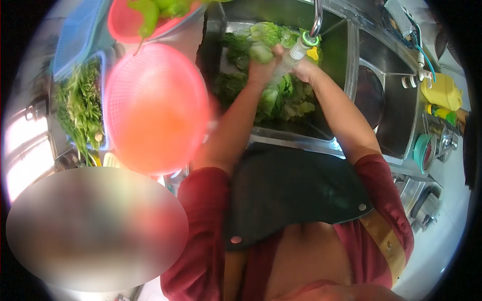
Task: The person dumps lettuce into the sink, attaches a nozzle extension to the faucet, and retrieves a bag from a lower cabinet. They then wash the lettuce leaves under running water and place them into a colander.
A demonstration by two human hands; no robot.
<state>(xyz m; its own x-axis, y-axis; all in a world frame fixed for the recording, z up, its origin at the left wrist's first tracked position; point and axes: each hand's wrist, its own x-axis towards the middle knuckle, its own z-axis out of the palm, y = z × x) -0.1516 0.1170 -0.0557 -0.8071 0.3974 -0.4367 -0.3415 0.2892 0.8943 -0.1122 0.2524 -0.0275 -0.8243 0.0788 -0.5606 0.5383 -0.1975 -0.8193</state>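
Leafy green lettuce (271, 100) fills much of the left basin of a steel sink (331, 52). My left hand (263, 67) is in the basin, its fingers bent around a pale green piece of lettuce (260, 52). To its right, my right hand (303, 68) is beside the stream from the faucet nozzle (299, 49), its fingers partly hidden by leaves and water. What it holds, if anything, cannot be made out. The water falls between both hands onto the leaves.
A blurred pink basket (155, 105) stands left of the sink. Herbs (83, 103) lie in a blue basket, and green peppers (146, 15) in another pink one. A dark round object (369, 95) is in the right basin, near a yellow jug (442, 92).
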